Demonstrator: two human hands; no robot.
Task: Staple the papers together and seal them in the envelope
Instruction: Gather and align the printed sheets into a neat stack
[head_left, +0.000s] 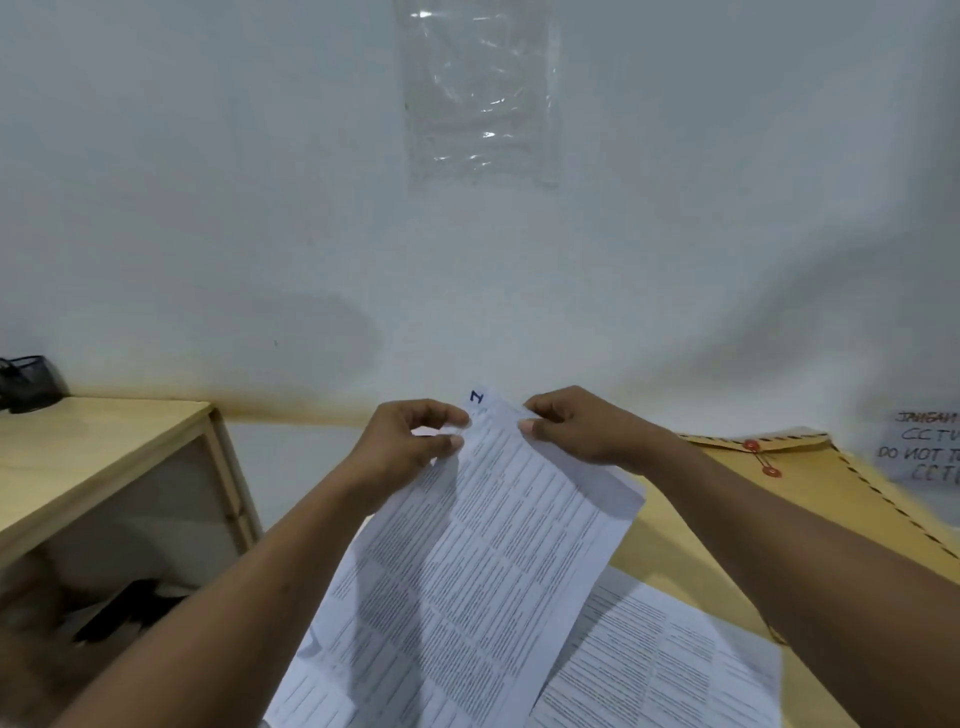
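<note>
I hold printed white papers (467, 561) lifted off the table, tilted, with a blue handwritten mark at the top edge. My left hand (410, 441) pinches the top left corner between thumb and fingers. My right hand (576, 431) pinches the top right corner. Another printed sheet (660, 665) lies flat on the table below and to the right. A brown envelope (831, 499) with red string-tie buttons and a striped border lies at the right, flap at the far end. No stapler is clearly visible.
A wooden shelf box (104, 467) stands at the left with dark blurred items inside and a black mesh holder (28, 384) on top. The white wall is close behind, with a clear plastic sleeve (478, 93) and a handwritten note (924, 452) at right.
</note>
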